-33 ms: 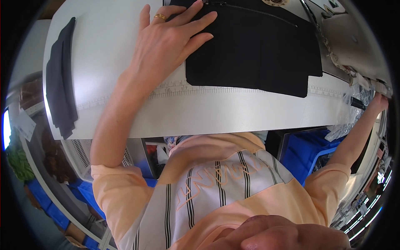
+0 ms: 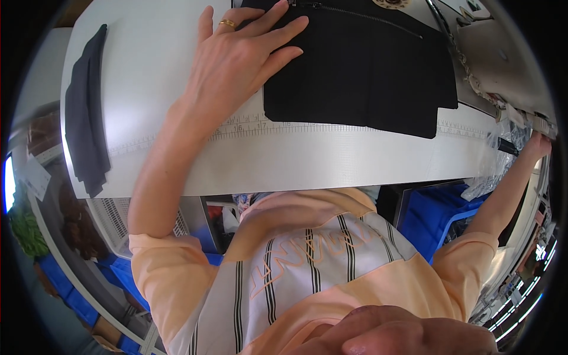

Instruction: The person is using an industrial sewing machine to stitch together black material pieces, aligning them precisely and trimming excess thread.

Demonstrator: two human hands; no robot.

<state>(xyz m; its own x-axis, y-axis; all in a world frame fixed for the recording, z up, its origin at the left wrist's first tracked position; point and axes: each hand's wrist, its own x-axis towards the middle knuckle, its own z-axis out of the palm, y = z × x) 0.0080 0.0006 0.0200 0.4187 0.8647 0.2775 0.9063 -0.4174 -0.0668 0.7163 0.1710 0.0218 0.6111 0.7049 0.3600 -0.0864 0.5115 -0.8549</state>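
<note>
Under the flat, spread left hand [image 2: 236, 59] lay black fabric [image 2: 361, 71], fingers on its left edge; the right hand [image 2: 537, 145], state unclear, reached far right of it.

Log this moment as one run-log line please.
left hand: flat on black fabric panel | right hand: reaching to table's right edge, grip unclear | dark folded cloth: on white table

Peach short-sleeved shirt [image 2: 307, 266] with grey striped front panel, gold ring [image 2: 227, 23] on left fingers, seemingly plain.
</note>
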